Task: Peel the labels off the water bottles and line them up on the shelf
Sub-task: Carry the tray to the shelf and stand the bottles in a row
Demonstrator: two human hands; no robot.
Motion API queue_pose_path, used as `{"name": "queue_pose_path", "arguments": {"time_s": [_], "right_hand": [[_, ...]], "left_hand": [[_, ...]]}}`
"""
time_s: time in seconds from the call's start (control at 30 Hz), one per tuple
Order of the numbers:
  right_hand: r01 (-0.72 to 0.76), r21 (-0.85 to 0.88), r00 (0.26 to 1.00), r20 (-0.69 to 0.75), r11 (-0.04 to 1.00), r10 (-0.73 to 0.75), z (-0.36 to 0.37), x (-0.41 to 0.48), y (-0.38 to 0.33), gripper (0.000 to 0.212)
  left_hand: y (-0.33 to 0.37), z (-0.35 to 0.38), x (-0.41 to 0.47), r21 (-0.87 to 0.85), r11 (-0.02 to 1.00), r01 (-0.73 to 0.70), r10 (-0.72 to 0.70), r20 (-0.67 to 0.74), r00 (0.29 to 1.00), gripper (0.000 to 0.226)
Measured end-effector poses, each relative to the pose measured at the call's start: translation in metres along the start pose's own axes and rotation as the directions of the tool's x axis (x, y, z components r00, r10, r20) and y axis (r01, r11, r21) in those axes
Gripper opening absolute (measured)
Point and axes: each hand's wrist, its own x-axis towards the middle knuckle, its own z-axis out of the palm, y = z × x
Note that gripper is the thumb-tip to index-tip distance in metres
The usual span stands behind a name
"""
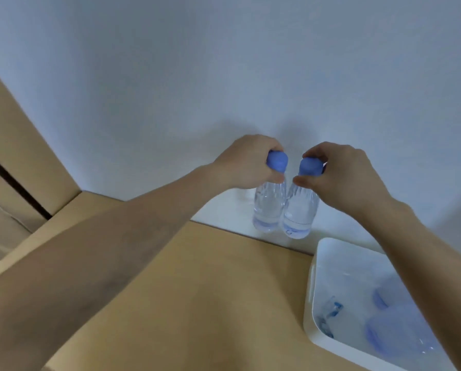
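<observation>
**Two bare bottles upright on the white shelf, one hand on each cap**

Two clear water bottles stand side by side, touching, on a white shelf (224,218) against the wall. Left bottle (268,207) and right bottle (300,212) both show no label, water inside, blue caps on.

Left hand (246,163) grips the left bottle at the top, fingers (273,179) curled closed around the blue cap (277,161). Right hand (344,175) does the same on the right bottle, thumb and fingers pinched shut around its blue cap (311,166). Both forearms reach in from the bottom edge.

In front of the shelf: a tan cardboard surface (197,290) (looks like a box top, can't tell for sure). On it at lower right, a white bin (311,290) holding more blue-capped bottles (395,333), blurred, count unclear; a bluish scrap (332,307) lies near its left wall, too blurred to identify. More tan cardboard panels (15,145) stand at far left against the wall.
</observation>
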Motion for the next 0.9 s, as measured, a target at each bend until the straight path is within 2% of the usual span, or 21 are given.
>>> {"name": "queue_pose_path", "arguments": {"time_s": [0.17,0.37,0.57,0.7,0.9], "right_hand": [[0.101,0.168,0.991,0.072,0.981,-0.115,0.069,0.015,-0.055,0.037],[0.096,0.324,0.975,0.157,0.941,-0.154,0.157,0.029,-0.129,0.041],[0.023,0.311,0.957,0.269,0.95,-0.111,0.252,0.056,-0.192,0.037],[-0.034,0.288,0.95,0.306,0.957,-0.058,0.304,0.079,-0.224,0.034],[-0.024,0.233,0.947,0.317,0.972,-0.053,0.351,0.101,-0.247,0.034]], "left_hand": [[-0.066,-0.044,-0.039,0.087,0.984,0.156,-0.154,-0.032,0.988,0.036],[-0.161,-0.082,-0.081,0.099,0.947,0.304,-0.298,-0.076,0.952,0.034],[-0.274,-0.103,-0.098,0.132,0.919,0.372,-0.373,-0.01,0.928,0.029],[-0.342,-0.115,-0.101,0.058,0.911,0.409,-0.411,0.031,0.911,0.027],[-0.406,-0.119,-0.104,-0.075,0.873,0.482,-0.478,0.066,0.876,0.024]]}}
